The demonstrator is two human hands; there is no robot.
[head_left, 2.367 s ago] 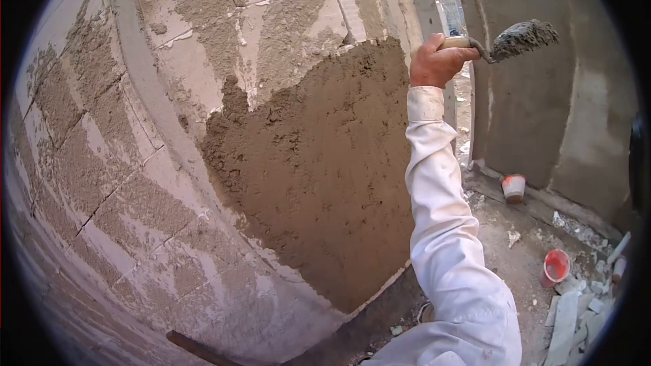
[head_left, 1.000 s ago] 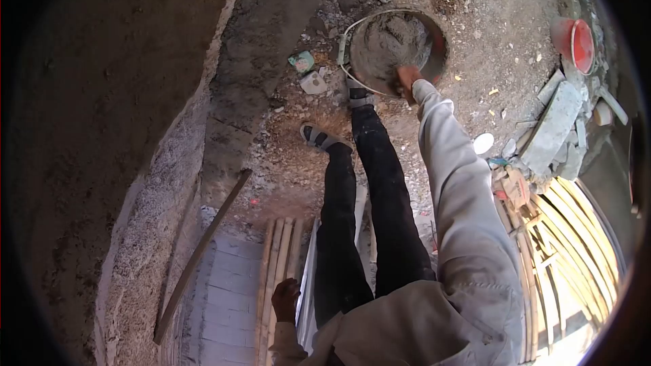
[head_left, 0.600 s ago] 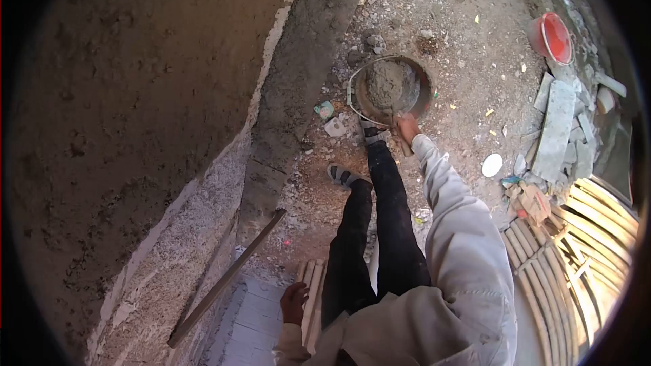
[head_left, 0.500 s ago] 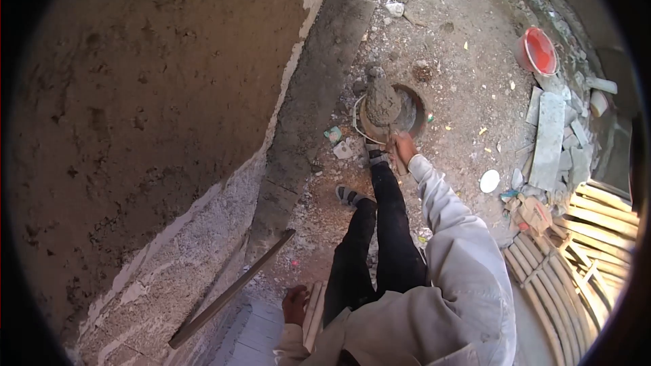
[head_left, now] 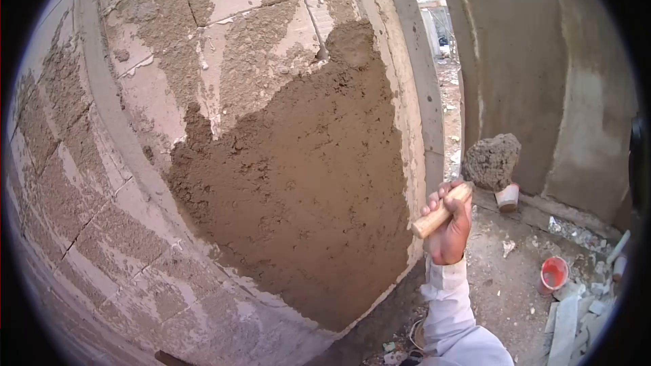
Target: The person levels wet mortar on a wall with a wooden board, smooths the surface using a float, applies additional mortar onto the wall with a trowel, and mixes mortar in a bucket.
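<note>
My right hand (head_left: 449, 230) is closed around the wooden handle of a trowel (head_left: 439, 213), raised in front of the wall's right edge. A thick lump of wet mortar (head_left: 494, 161) sits on the trowel and hides its blade. To the left, a large patch of fresh brown mortar (head_left: 305, 183) covers part of the block wall (head_left: 159, 85). The patch has a ragged upper edge, and the blocks above it show smears of rough mortar. My left hand is out of view.
A red-lined bucket (head_left: 555, 273) stands on the ground at the right, near broken slabs (head_left: 564, 329). A whitish pot (head_left: 507, 198) lies by the plastered wall (head_left: 522, 74). The end of a wooden strip (head_left: 171, 358) shows at the bottom left.
My view has swung up from the ground to the wall. My right hand has risen from the mortar bucket, bringing up the loaded trowel. The left hand has left the view.
</note>
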